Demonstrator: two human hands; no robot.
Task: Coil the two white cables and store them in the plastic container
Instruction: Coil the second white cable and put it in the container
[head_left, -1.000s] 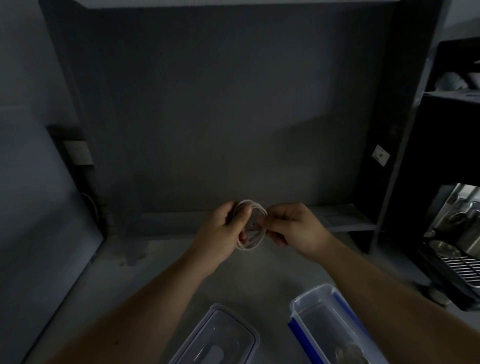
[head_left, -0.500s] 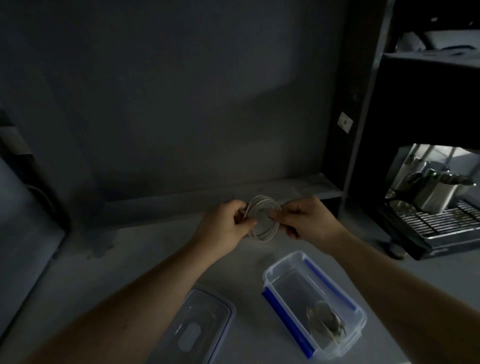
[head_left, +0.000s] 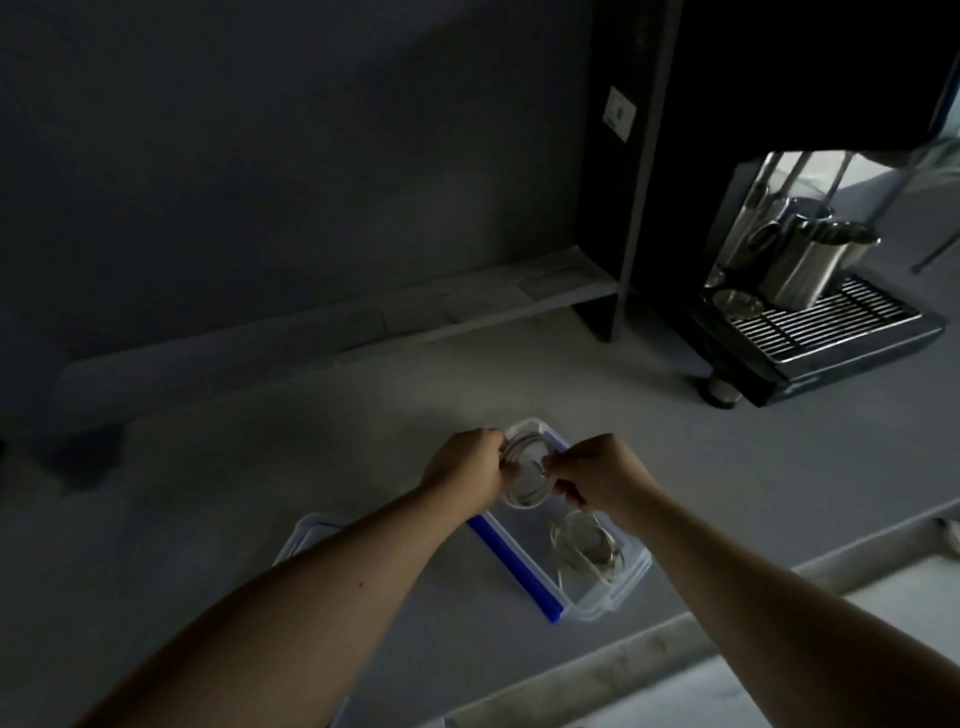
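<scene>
A coiled white cable (head_left: 525, 477) hangs between both hands, right above the far end of the clear plastic container (head_left: 597, 605) with blue clips. My left hand (head_left: 467, 470) grips the coil's left side, and my right hand (head_left: 597, 478) pinches its right side. A second coiled white cable (head_left: 587, 545) lies inside the container at its near end. The container's far rim is partly hidden behind the held coil and my hands.
The container's clear lid (head_left: 306, 535) lies on the grey counter to the left, mostly hidden under my left forearm. An espresso machine (head_left: 810, 306) with steel jugs stands at the right. A dark back panel and a low ledge (head_left: 467, 306) run behind.
The view has tilted down and to the right. Both hands have carried the coil from in front of the back panel to just above the container's far end.
</scene>
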